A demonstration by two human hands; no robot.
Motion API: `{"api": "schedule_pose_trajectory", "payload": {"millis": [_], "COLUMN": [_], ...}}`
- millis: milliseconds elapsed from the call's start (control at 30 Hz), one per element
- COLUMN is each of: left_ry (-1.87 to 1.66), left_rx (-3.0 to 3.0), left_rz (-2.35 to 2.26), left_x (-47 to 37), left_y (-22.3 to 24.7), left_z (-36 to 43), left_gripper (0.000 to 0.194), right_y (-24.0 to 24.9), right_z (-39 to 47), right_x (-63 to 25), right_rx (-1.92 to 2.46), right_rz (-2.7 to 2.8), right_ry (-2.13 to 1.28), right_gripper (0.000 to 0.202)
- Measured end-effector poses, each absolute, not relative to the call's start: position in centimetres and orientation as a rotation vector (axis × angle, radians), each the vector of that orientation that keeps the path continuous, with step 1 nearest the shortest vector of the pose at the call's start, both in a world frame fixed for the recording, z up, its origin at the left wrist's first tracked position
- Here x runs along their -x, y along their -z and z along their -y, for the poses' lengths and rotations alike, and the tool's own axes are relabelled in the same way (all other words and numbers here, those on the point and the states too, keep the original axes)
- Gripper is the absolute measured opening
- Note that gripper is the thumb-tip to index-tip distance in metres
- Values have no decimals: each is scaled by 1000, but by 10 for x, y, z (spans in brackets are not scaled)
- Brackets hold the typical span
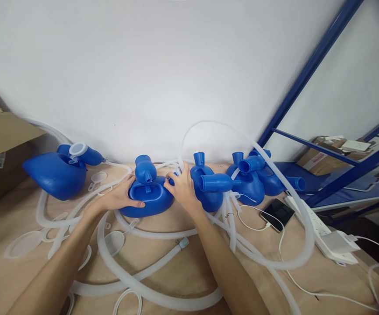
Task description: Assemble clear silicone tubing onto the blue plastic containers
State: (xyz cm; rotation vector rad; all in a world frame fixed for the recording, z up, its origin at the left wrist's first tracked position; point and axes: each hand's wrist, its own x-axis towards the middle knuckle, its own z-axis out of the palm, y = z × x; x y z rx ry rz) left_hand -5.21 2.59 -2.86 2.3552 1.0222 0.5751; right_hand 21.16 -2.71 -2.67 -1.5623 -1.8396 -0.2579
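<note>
The blue bottle (153,202) sits on the brown table (192,271), well to the left of the phone (277,214). Our left hand (119,194) has hold of it, with the thumb on the front and the other fingers up near the top. Our right hand (184,189) is at the side of the bottle nearer the phone. Its fingers are bent with the tips close together, but we cannot tell what they pinch (a bit of blue shows there). A clear hose (308,234) goes up beside that hand, bends over behind the phone and comes down to the phone's right. A round blue top (145,171) with a little spout pokes up by the bottle, also left of the phone.

We think this step is steadying the bottle while the right fingers work at its side. The next move seems to need a firm left hand and careful fingertips, since the springy hose could tug.
</note>
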Motion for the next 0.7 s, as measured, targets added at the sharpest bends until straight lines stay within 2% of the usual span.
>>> {"api": "schedule_pose_trajectory", "payload": {"millis": [400,700], "left_ry": [-621,-614], "left_rx": [-2345,-2336], "left_rz": [-1042,-1042], "left_x": [50,51], "left_y": [28,30], "left_z": [-25,-26], "left_gripper": [91,89], "right_y": [30,23], "right_z": [28,28], "right_x": [-214,-211], "right_rx": [1538,1621], "right_rz": [1893,1883], "right_ry": [319,280], "right_gripper": [23,18]}}
